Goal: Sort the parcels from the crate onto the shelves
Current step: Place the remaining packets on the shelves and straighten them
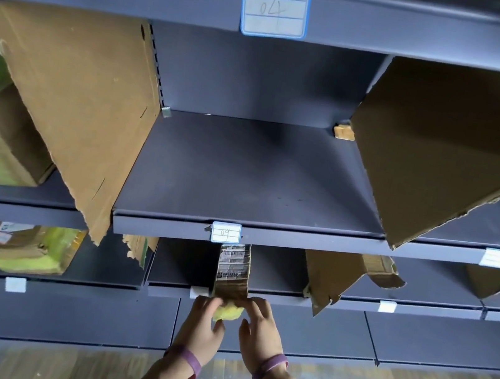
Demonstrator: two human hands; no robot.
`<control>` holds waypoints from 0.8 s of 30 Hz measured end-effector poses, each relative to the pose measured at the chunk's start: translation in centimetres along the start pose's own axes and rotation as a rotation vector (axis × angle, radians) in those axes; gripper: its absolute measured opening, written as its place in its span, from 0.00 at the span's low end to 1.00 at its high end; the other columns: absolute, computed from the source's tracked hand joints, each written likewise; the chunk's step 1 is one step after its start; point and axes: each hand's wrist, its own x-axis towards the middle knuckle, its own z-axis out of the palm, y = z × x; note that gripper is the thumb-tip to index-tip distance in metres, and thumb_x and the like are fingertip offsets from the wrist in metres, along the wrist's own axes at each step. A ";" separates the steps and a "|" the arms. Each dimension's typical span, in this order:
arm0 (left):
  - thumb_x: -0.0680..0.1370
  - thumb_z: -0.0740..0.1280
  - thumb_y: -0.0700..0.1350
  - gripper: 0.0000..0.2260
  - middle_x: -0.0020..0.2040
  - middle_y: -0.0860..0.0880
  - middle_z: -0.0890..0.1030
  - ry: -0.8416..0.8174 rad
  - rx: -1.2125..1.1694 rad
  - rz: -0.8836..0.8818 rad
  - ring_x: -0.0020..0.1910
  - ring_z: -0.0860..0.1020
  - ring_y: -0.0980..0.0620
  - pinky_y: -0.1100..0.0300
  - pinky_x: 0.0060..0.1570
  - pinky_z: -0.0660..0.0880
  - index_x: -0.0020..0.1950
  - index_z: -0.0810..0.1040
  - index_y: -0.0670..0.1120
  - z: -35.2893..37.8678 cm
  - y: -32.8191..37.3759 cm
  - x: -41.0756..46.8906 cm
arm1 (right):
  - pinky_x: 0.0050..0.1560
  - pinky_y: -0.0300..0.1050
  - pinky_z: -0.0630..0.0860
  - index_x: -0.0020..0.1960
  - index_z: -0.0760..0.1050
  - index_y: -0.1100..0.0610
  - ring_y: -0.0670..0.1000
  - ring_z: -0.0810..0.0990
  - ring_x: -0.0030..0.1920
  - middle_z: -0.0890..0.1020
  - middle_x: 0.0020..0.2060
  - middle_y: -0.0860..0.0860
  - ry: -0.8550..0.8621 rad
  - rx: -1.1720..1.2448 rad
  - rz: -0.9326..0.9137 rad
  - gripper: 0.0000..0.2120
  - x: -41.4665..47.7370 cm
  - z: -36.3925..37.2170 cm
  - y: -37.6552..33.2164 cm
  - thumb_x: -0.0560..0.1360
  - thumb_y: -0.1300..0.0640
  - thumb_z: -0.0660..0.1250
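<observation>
Parcel stood under tag, nearly shelved | left hand gripped it, right hand touched it open-fingered | crate unseen, remainder unknown

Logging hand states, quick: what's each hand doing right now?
Left hand: grips the brown cardboard parcel with yellow-taped end.
Right hand: touches that parcel; grip cannot be told.

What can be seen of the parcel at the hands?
A narrow brown cardboard parcel, lying lengthwise into a lower shelf. A printed label covers its upper face; its near end, yellow, sticks out past the shelf's front edge. The left hand holds that yellow end; the fingers of the right hand touch it.
</observation>
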 end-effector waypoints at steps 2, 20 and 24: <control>0.78 0.63 0.40 0.17 0.62 0.49 0.72 -0.024 0.014 -0.013 0.61 0.74 0.51 0.72 0.51 0.65 0.67 0.71 0.47 0.0 0.0 -0.3 | 0.56 0.29 0.68 0.66 0.73 0.49 0.50 0.76 0.60 0.73 0.63 0.49 0.006 0.010 -0.017 0.24 -0.2 0.2 0.0 0.76 0.69 0.57; 0.80 0.60 0.42 0.29 0.79 0.52 0.53 -0.235 0.103 -0.022 0.75 0.60 0.53 0.62 0.72 0.58 0.78 0.52 0.52 -2.3 0.3 5.6 | 0.72 0.41 0.59 0.75 0.59 0.47 0.51 0.61 0.74 0.65 0.74 0.49 -0.132 -0.007 -0.013 0.39 7.3 -2.2 -2.9 0.70 0.75 0.51; 0.80 0.61 0.43 0.28 0.78 0.51 0.56 -0.209 0.070 -0.047 0.75 0.61 0.52 0.61 0.71 0.59 0.78 0.54 0.51 -2.4 -0.2 5.7 | 0.72 0.42 0.59 0.75 0.59 0.47 0.51 0.61 0.74 0.64 0.74 0.49 -0.127 -0.016 -0.013 0.38 7.5 -2.3 -3.0 0.70 0.74 0.52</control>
